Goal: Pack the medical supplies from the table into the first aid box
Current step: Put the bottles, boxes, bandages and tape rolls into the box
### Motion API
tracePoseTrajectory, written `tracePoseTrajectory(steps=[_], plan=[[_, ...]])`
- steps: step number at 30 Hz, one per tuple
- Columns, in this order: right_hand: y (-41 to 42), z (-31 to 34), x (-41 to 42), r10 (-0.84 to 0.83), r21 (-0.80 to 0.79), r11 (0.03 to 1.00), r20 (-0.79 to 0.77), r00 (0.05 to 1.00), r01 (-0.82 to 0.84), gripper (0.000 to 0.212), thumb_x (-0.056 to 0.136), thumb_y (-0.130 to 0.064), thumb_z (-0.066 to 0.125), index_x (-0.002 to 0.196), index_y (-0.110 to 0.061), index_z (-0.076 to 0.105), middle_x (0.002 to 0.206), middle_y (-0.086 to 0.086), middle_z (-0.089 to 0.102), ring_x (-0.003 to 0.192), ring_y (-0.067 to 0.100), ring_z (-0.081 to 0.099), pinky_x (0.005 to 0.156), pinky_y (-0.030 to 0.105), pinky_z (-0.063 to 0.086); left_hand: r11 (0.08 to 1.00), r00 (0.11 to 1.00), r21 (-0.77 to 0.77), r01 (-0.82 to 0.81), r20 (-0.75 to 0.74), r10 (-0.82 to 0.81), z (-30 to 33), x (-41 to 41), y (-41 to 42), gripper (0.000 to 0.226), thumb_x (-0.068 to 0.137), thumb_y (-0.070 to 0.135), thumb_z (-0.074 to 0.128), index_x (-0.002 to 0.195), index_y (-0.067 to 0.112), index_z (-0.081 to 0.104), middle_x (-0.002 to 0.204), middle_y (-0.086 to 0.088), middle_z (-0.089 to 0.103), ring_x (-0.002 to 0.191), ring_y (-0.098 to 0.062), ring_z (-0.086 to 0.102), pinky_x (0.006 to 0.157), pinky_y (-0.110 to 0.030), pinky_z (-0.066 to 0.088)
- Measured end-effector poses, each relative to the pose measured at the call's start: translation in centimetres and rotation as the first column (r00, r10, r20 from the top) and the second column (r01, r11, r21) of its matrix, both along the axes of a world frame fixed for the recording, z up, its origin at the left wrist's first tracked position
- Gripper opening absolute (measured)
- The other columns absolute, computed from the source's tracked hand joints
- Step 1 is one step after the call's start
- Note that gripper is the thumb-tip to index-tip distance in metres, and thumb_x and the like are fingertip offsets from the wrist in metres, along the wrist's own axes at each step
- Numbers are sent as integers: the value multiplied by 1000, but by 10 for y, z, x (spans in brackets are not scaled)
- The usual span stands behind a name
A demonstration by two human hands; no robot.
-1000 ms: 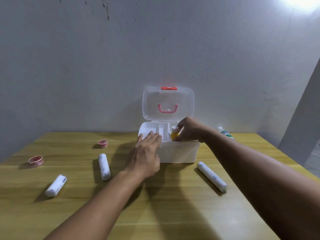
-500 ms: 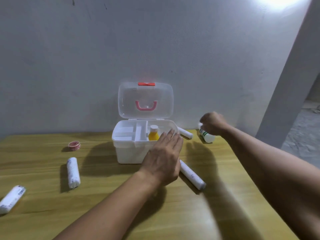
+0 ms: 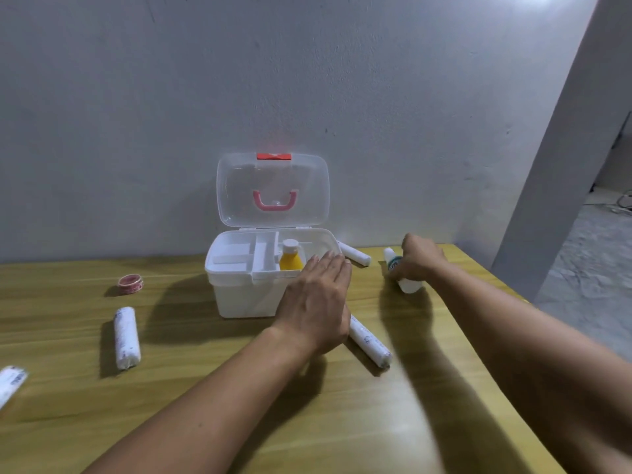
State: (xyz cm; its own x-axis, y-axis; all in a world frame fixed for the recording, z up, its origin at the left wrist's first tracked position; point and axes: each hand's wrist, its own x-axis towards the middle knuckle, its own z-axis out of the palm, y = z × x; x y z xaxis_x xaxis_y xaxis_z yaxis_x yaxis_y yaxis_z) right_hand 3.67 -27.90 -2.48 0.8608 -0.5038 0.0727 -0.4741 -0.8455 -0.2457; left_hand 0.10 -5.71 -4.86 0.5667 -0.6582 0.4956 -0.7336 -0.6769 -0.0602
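The white first aid box (image 3: 244, 295) stands open at the back of the wooden table, its clear lid (image 3: 273, 193) upright. A yellow bottle with a white cap (image 3: 290, 258) stands in the box's right compartment. My left hand (image 3: 316, 302) rests flat, fingers together, against the box's front right corner. My right hand (image 3: 419, 258) is closed around a white bottle with a green label (image 3: 408, 284) lying on the table right of the box. White bandage rolls lie at the left (image 3: 126, 338), the far left edge (image 3: 10, 384), behind the box (image 3: 354, 253) and under my left hand (image 3: 369, 342).
A pink tape roll (image 3: 130, 283) sits left of the box. A grey wall runs right behind the table. The table's right edge (image 3: 513, 292) drops to a grey floor beside a pillar.
My right hand left the yellow bottle in the box, swung right and closed on the white bottle. My left hand shifted to the box's right corner. The view turned right.
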Motion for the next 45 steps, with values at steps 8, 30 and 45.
tracePoseTrajectory(steps=[8, 30, 45], plan=[[20, 34, -28, -3, 600, 800, 30, 1000, -16, 29, 70, -1, 71, 97, 4, 62, 91, 20, 63, 77, 31, 64, 73, 48, 60, 959, 990, -266, 95, 122, -64, 20, -2, 32, 60, 72, 12, 35, 125, -3, 57, 134, -19, 57, 130, -33, 48, 112, -52, 30], [120, 43, 7, 434, -96, 900, 85, 897, -426, 54, 75, -32, 77, 120, -30, 47, 117, 3, 65, 100, 26, 56, 90, 43, 31, 926, 878, 126, -355, -296, 377, 14, 46, 92, 65, 99, 48, 15, 150, 8, 12, 161, -5, 8, 148, -17, -2, 119, -46, -7], [79, 63, 20, 225, 462, 787, 400, 888, -408, 40, 79, 8, 56, 115, -4, 65, 109, 18, 69, 85, 22, 63, 68, 27, 52, 952, 907, -14, -307, -306, 288, 35, 59, 78, 53, 95, 28, 22, 141, 3, 32, 157, -7, 24, 148, -19, 6, 119, -49, 6]])
